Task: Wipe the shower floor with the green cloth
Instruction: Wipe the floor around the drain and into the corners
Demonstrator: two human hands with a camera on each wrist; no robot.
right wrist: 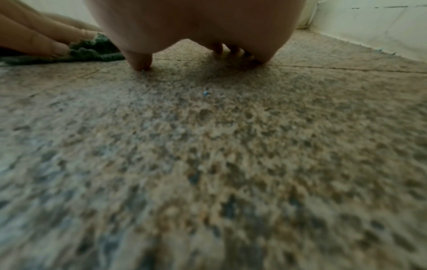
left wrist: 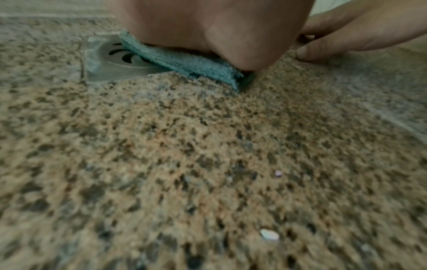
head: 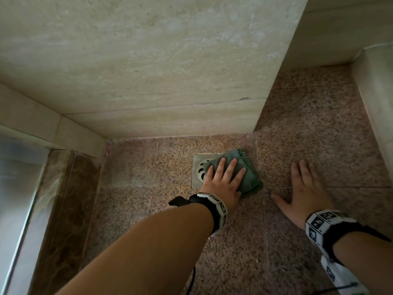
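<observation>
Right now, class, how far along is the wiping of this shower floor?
Done: nothing clearly reads as wiped. In hand: the left hand presses the green cloth flat, half over the drain; the right hand braces on the floor. Left: small specks nearer the camera.

Cloth (head: 244,173): green terry, fuzzy matt, zigzag-cut edges. Floor (head: 234,241): speckled granite-look tiles, smooth w/ dull sheen. Drain cover (head: 198,170): brushed metal, satin shine. Wall (head: 148,60): beige stone-look tile, smooth, matt.
</observation>
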